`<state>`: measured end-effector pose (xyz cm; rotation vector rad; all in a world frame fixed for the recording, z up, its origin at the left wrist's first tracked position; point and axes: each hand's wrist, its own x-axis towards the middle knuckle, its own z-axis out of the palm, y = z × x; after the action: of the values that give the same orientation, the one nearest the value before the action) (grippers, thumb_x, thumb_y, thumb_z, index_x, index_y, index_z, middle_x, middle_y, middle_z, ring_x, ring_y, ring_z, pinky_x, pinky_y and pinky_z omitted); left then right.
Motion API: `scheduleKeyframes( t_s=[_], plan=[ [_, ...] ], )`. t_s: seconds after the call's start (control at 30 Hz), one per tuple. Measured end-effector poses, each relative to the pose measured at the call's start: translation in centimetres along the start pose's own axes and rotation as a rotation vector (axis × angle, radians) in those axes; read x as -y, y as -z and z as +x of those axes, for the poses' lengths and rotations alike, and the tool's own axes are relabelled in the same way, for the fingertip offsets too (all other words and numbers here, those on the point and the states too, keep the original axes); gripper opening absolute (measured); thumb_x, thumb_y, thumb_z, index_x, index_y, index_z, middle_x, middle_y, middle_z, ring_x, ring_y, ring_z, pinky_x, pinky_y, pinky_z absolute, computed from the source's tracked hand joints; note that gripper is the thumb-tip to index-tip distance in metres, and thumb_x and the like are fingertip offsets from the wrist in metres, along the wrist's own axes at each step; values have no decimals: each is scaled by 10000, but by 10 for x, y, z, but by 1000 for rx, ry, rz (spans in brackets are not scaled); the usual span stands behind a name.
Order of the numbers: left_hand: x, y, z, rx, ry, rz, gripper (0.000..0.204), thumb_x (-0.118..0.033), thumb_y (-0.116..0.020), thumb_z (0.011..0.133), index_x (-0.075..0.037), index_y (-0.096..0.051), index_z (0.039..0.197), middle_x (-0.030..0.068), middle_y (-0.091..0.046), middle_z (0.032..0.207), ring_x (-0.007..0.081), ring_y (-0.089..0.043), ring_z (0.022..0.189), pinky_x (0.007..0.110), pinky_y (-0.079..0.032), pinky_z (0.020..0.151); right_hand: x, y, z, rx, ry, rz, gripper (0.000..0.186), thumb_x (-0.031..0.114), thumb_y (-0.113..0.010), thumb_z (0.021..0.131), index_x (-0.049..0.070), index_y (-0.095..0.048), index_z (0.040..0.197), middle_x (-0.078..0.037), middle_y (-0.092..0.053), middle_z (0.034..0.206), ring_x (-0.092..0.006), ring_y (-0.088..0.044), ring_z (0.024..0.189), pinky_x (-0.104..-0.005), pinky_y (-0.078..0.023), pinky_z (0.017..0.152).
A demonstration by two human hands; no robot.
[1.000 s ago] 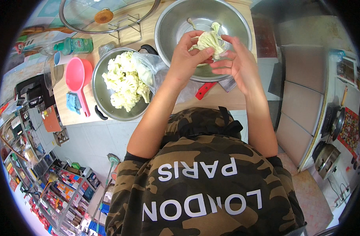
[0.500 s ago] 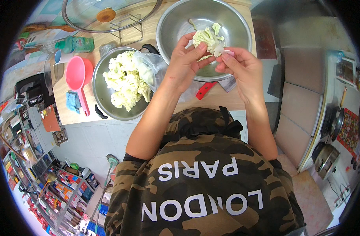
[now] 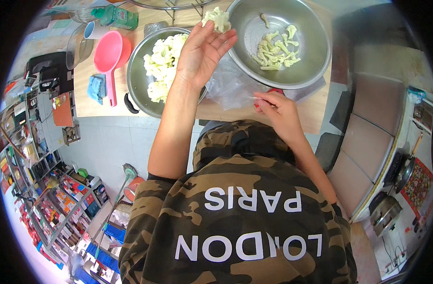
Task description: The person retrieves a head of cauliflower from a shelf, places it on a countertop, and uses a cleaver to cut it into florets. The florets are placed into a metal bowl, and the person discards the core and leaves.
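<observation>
My left hand (image 3: 202,54) is raised over the gap between two metal basins, gripping a pale cauliflower floret (image 3: 217,20) at its fingertips. Low by the table's front edge, my right hand (image 3: 279,113) has thumb and finger pinched together. A small whitish bit shows at those fingertips, too small to name. They are close to a clear plastic bag (image 3: 228,90) and a red handle (image 3: 275,91), partly hidden under the right basin's rim. Small cauliflower pieces (image 3: 275,52) lie in the right basin (image 3: 316,57). Larger cauliflower florets (image 3: 162,61) fill much of the left basin (image 3: 140,92).
Left of the basins are a pink ladle (image 3: 110,57), a folded blue cloth (image 3: 97,87), a green bottle (image 3: 119,18) and a light blue cup (image 3: 94,31). A wire rack (image 3: 176,7) stands at the back. A mop (image 3: 129,170) leans near the shelves at lower left.
My hands were together over the right basin on one cauliflower piece; they have parted. The left moved up and left with a floret, the right down toward the table edge. The view has shifted.
</observation>
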<state>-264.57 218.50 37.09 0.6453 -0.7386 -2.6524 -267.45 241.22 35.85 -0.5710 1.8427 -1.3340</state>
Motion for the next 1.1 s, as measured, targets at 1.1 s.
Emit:
scheduleKeyframes(
  t_s=[1.1],
  plan=[
    [28, -21, -9, 295, 256, 133, 563, -43, -542, 878, -158, -296, 1371, 101, -539, 1074, 294, -546, 1069, 388, -491, 895, -73, -6, -21, -1008, -276, 207, 678, 66, -564, 797, 50, -229, 1386, -158, -614, 930, -169, -595, 694, -294, -510, 608]
  ],
)
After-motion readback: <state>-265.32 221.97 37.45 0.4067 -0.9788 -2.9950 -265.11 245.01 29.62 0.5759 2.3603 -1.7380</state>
